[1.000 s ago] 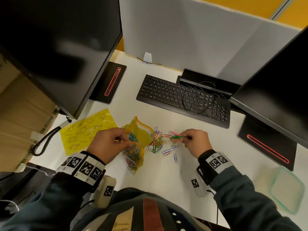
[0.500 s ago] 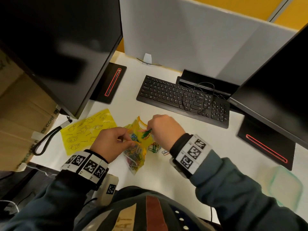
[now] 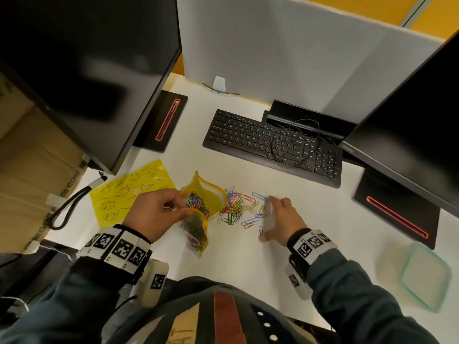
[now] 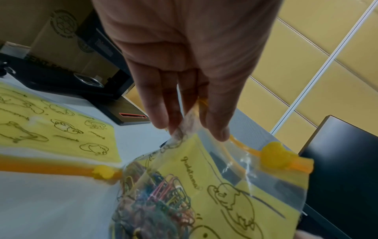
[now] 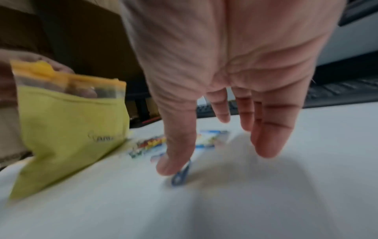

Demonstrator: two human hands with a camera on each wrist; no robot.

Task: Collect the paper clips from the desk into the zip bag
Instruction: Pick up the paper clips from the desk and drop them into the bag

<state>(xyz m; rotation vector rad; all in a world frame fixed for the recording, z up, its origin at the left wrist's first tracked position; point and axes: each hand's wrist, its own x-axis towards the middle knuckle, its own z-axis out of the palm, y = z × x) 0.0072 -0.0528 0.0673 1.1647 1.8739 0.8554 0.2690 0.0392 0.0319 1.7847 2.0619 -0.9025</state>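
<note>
A yellow zip bag (image 3: 203,202) (image 4: 235,194) (image 5: 69,126) stands with its mouth open on the white desk (image 3: 236,249), with many coloured paper clips inside. My left hand (image 3: 159,209) (image 4: 184,126) pinches the bag's rim between thumb and fingers. A loose pile of coloured paper clips (image 3: 238,207) (image 5: 151,145) lies just right of the bag. My right hand (image 3: 275,219) (image 5: 220,137) hovers spread beside the pile's right edge, fingers straight, holding nothing. Its thumb touches a blue clip (image 3: 260,230) (image 5: 181,175).
A second yellow zip bag (image 3: 129,192) lies flat at the left. A black keyboard (image 3: 270,145) sits behind the clips, between two monitors on stands (image 3: 161,120) (image 3: 395,212). A clear green-rimmed lid (image 3: 422,276) lies at the front right.
My right hand carried clips from the pile to the bag's mouth, then came back empty to the right side of the pile with fingers spread. The left hand kept hold of the bag.
</note>
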